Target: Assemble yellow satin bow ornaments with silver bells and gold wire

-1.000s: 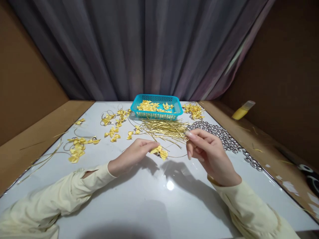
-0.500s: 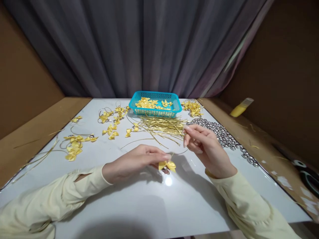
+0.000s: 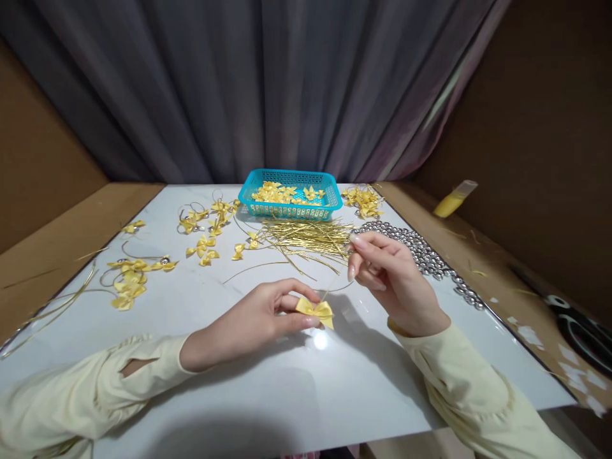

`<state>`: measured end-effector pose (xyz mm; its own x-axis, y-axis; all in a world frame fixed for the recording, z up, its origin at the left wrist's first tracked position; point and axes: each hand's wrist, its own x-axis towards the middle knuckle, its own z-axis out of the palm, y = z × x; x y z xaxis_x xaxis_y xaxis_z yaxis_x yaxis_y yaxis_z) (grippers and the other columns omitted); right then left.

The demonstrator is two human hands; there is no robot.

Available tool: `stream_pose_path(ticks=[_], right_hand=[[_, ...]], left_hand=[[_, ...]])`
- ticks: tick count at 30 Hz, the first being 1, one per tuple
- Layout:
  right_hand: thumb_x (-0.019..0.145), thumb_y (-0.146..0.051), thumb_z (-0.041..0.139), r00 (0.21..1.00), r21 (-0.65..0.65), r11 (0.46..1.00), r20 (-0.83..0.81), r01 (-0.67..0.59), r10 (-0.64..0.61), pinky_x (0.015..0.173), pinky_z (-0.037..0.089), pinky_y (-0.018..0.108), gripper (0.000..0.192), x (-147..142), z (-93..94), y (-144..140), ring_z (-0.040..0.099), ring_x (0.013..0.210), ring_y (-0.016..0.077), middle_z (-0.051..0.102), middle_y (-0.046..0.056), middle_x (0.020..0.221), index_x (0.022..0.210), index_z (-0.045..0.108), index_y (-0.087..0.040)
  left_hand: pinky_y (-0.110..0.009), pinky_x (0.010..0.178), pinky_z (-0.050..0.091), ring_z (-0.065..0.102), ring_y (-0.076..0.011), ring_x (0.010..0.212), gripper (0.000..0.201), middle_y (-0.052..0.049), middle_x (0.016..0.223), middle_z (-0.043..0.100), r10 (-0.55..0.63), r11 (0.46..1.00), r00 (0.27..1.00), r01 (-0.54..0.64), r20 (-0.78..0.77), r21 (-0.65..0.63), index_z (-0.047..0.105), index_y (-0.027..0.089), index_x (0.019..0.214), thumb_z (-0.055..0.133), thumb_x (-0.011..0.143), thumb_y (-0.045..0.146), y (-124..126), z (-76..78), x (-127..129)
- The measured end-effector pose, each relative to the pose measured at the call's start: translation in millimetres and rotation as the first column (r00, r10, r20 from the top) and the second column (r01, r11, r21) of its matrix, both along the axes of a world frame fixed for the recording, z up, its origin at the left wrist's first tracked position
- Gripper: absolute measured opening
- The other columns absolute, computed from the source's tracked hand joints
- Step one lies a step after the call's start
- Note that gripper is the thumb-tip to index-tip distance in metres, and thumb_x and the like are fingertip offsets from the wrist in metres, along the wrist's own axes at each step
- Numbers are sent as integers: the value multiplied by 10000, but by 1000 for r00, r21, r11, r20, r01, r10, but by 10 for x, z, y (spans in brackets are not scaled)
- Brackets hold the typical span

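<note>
Bow of shiny yellow ribbon [image 3: 314, 312] sits in the left hand [image 3: 255, 319], just above the glossy white tabletop [image 3: 258, 401] near its middle; thumb below, index finger behind, narrow pinch on its left side. Right hand [image 3: 394, 274] is to the right of the bow, apart from it, thumb and index tips brought together, other fingers curled; a thin strand seems to run from the bow toward it, but cannot tell whether the tips hold it. Past the hands lies a loose bundle of straight gold wires [image 3: 306, 239], with a spread of small shiny silver round pieces [image 3: 423, 252] to its right. Behind the bundle, a turquoise perforated plastic basket [image 3: 291, 175] holds more yellow bows. Yellow ribbon bows with wire loops [image 3: 129, 287] are scattered on the left; another yellow bow cluster [image 3: 364, 203] sits right of the basket. On the brown right ledge: yellow tube with clear cap [image 3: 450, 204], white scraps [image 3: 530, 336]. Pleated grey curtain [image 3: 239, 95] hangs behind.
</note>
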<state>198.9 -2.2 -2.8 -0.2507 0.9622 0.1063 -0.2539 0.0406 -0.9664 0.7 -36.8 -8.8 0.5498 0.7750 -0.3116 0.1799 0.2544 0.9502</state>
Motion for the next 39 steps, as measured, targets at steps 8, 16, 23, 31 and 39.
stream_pose_path(ticks=[8, 16, 23, 31, 39], right_hand=[[776, -310, 618, 1000, 17, 1000, 18, 7, -7, 342, 120, 208, 161, 30, 34, -19, 226, 321, 26, 623, -7, 520, 693, 573, -180], [806, -316, 590, 935, 30, 973, 286, -228, 210, 352, 146, 186, 181, 94, 72, 109, 239, 336, 23, 595, -14, 464, 716, 573, -160], [839, -342, 521, 225, -389, 653, 722, -650, 654, 321, 294, 139, 218, 176, -9, 410, 408, 318, 40, 559, -52, 473, 921, 572, -147], [676, -209, 649, 111, -54, 829, 984, -556, 139, 407, 240, 193, 167, -127, -67, 480, 433, 364, 57, 466, -60, 417, 573, 534, -147], [645, -47, 491, -37, 17, 765, 998, -643, -54, 477, 232, 236, 123, -357, -218, 462, 535, 558, 152, 596, 54, 627, 657, 571, -140]], left_hand=[[-227, 595, 396, 607, -142, 716, 183, -35, 832, 697, -2, 999, 1000, 2, 19, 32, 541, 176, 974, 551, 826, 281, -1, 13, -3], [-303, 754, 427, 634, -183, 817, 208, -81, 864, 702, 62, 992, 998, -59, -25, 112, 553, 152, 936, 531, 839, 334, 117, -75, -56], [-335, 822, 427, 638, -197, 878, 181, -73, 868, 681, 90, 987, 994, -82, -55, 141, 520, 161, 933, 515, 844, 318, 130, -406, -264], [-275, 679, 475, 623, -189, 851, 202, -85, 901, 657, 199, 954, 980, -194, 4, 229, 562, 135, 929, 545, 824, 306, 154, -541, -315], [-316, 869, 473, 611, -187, 954, 216, -55, 1032, 659, 212, 882, 975, -162, -65, 442, 599, 167, 1002, 515, 838, 279, 186, -628, -357]])
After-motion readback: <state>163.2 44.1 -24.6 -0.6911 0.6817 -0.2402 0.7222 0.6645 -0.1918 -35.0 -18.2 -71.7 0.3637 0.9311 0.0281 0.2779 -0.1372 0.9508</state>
